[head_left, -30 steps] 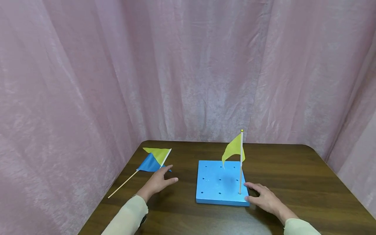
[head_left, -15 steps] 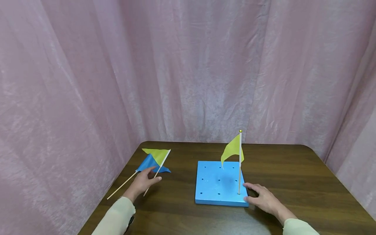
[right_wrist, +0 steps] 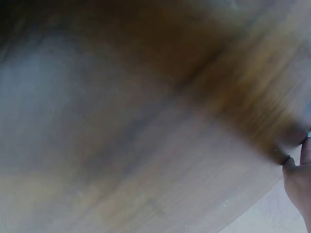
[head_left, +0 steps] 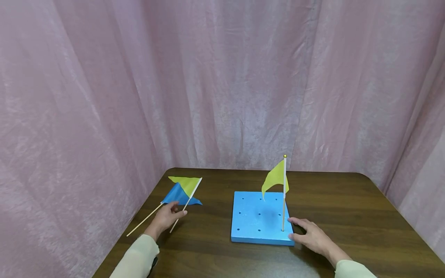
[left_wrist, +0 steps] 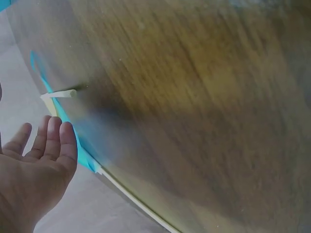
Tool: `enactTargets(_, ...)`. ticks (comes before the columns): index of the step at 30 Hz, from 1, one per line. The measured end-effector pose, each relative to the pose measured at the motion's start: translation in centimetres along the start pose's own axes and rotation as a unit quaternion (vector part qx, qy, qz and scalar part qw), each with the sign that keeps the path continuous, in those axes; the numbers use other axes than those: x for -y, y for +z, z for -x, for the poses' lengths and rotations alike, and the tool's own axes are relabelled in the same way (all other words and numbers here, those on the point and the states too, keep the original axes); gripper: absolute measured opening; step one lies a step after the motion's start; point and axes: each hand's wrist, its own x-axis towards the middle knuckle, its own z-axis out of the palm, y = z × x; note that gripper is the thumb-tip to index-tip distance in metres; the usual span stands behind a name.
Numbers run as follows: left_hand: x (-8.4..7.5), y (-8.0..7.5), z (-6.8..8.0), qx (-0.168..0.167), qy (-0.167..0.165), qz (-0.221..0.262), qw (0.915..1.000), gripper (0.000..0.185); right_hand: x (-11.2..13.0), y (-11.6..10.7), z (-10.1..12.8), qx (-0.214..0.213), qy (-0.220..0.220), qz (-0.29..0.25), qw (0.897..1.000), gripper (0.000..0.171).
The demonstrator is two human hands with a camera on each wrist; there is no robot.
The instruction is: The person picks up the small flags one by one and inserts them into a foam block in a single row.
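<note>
At the left of the head view my left hand hovers over a yellow flag, its thumb crossing above the thin wooden stick. Its fingers look loosely bent and apart in the left wrist view, with no visible grip on the stick. Under that flag lies a blue flag, its stick pointing toward the near left. My right hand rests its fingertips against the right edge of a light blue board with small holes. Another yellow flag stands upright in the board's near right hole.
The brown wooden table has rounded far corners. A pink curtain hangs behind it and along both sides. Wood grain fills most of the right wrist view, which is blurred.
My left hand has moved left and toward me, and its fingers have bent more beside the yellow flag's stick. The right hand stays at the board's edge.
</note>
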Motion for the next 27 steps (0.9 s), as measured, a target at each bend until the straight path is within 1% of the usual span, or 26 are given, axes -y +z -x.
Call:
enactTargets(8,0.4,0.5,-0.1,0.004,-0.01,0.015,0.9998,0.063,0.0,0.1,0.1,-0.001,0.0,-0.002,1.0,0.061)
enactTargets(17,0.1,0.9,-0.4,0.005,-0.021,0.033,0.9992,0.061,-0.1,0.1,0.0,-0.001,0.005,0.003,1.0,0.062)
enactTargets(27,0.5,1.1,-0.5,0.021,-0.04,0.043,0.9981,0.058,-0.2,0.1,-0.1,0.0,0.008,0.0,1.0,0.062)
